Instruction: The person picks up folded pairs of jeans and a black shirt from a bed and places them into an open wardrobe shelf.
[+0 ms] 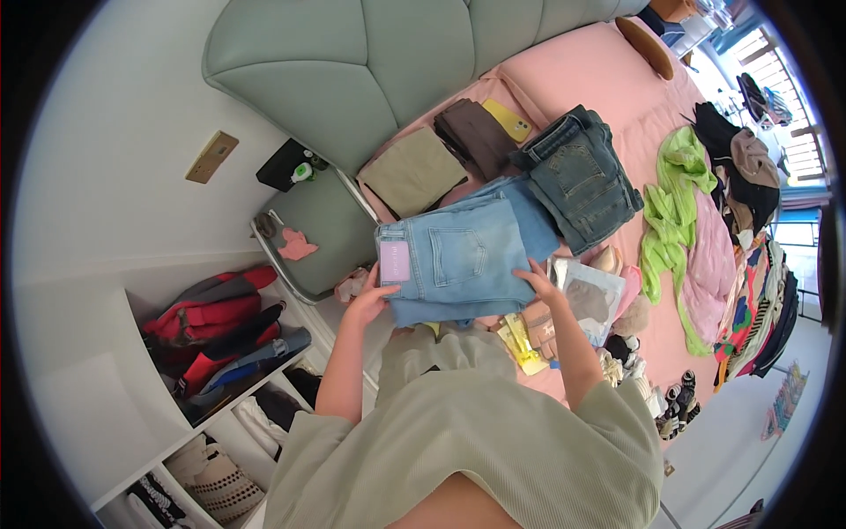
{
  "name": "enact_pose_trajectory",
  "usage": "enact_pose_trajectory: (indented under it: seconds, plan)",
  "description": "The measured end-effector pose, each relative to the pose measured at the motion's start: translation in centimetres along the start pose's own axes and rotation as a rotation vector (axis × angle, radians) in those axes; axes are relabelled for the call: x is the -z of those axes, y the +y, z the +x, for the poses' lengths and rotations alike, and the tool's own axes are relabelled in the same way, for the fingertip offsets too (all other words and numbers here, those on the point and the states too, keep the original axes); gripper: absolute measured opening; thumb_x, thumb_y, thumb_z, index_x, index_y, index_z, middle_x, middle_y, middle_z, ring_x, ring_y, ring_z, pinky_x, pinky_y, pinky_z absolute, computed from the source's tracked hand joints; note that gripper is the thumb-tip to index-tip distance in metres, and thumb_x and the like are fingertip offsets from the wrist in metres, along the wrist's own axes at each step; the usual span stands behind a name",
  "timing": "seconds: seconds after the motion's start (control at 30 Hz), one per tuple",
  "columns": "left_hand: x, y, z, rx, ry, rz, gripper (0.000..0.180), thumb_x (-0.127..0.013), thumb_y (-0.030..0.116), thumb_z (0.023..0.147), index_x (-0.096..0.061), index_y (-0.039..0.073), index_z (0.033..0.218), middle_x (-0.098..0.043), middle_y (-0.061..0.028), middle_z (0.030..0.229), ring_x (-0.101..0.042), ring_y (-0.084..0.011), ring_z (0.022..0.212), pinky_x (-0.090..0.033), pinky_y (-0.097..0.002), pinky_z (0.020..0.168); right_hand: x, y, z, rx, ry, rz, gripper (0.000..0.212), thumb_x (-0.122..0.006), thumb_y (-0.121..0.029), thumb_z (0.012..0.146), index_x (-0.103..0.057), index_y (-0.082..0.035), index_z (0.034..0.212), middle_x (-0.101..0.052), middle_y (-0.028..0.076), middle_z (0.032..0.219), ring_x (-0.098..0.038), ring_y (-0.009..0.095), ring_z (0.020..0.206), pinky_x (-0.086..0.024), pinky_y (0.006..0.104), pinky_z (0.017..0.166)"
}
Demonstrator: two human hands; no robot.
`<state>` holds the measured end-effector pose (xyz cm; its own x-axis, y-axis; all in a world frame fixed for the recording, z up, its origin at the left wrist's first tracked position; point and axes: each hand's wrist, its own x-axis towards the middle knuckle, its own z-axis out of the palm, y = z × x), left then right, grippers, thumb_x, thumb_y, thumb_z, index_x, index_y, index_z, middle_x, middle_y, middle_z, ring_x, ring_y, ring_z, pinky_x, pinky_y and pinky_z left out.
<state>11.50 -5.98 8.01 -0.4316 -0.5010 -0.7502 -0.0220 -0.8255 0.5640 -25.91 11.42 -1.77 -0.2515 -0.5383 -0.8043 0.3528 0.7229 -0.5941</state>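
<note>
A folded pair of light blue jeans [463,251] with a lilac waistband patch lies flat between my hands. My left hand [372,298] grips its left edge near the patch, thumb on top. On the opposite edge, my right hand [538,282] holds the folded denim, its thumb also on top. The fingers underneath are hidden. More blue denim [533,212] shows behind and below this pair. To the right rests a stack of folded dark blue jeans [582,181]. Folded khaki trousers [414,172] and dark brown trousers [476,137] lie beyond, beside a yellow phone [507,121].
The pink bed [648,150] carries a lime green garment [674,194], heaped clothes [749,309], and packaged small items [590,295]. At left stand a grey-green bedside table [339,225] with a black box [280,167] and open white shelving [176,436] with clothes. A padded headboard [414,53] rises behind.
</note>
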Motion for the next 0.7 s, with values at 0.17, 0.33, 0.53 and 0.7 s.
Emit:
enact_pose_trajectory:
  seconds: [0.17,0.33,0.53,0.7]
  plan:
    - [0.0,1.2,-1.1,-0.075,0.016,0.01,0.089,-0.066,-0.003,0.069,-0.022,0.02,0.143,-0.047,-0.0038,0.129,-0.046,-0.02,0.116,-0.041,-0.0373,0.09,-2.0,-4.1,-2.7,0.163,-0.042,-0.048,0.066,-0.072,-0.022,0.072,-0.043,-0.005,0.129,-0.056,0.011,0.114,-0.054,0.019,0.103,-0.046,0.0298,0.083]
    - [0.8,4.2,-3.1,-0.16,-0.003,0.005,0.09,-0.067,-0.004,0.065,-0.025,0.014,0.143,-0.045,-0.003,0.131,-0.046,-0.0186,0.116,-0.041,-0.0322,0.088,-4.0,-8.1,-4.5,0.511,-0.133,-0.004,0.036,-0.068,-0.012,0.074,-0.059,0.0,0.107,-0.063,0.004,0.093,-0.057,0.012,0.084,-0.045,0.0246,0.077]
    - [2.9,8.5,-10.8,-0.378,0.061,-0.045,0.09,-0.066,-0.003,0.064,-0.025,0.011,0.142,-0.046,-0.0075,0.129,-0.051,-0.0197,0.11,-0.045,-0.0319,0.084,-10.8,-15.6,-8.2,0.648,-0.242,-0.058,0.032,-0.066,-0.01,0.075,-0.059,0.001,0.104,-0.062,0.002,0.09,-0.055,0.009,0.08,-0.044,0.0222,0.074]
    - [5.1,10.7,-18.6,-0.56,0.179,-0.073,0.089,-0.067,-0.001,0.064,-0.026,0.009,0.142,-0.048,-0.0081,0.127,-0.05,-0.021,0.113,-0.044,-0.0321,0.088,-17.5,-19.5,-11.3,0.744,-0.303,-0.101,0.029,-0.064,-0.015,0.08,-0.059,0.001,0.104,-0.061,0.002,0.091,-0.054,0.008,0.082,-0.042,0.0207,0.075]
